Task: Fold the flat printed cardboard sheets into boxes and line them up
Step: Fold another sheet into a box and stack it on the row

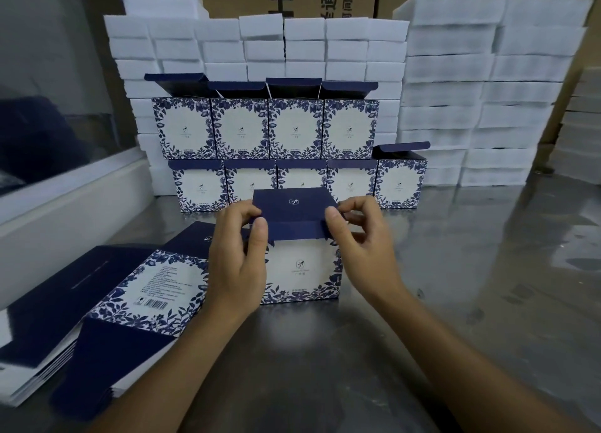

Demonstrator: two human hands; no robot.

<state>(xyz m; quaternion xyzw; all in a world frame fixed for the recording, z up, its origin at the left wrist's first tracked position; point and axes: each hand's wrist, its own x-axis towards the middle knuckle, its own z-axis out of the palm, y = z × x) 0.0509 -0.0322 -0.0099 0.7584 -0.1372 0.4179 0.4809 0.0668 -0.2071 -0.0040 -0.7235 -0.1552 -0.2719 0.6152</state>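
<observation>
1. Stacked flat sheets nearest, left on desk, within reach
2. Finished boxes lined up behind, lids open
3. Current box centre; left hand, right hand pinching lid flap for folding

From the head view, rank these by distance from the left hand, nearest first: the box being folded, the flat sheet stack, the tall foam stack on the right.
1. Box being folded: gripped at its lid by the left hand.
2. Flat sheet stack: lower left on the table.
3. Tall foam stack: far right, at the back.
</observation>
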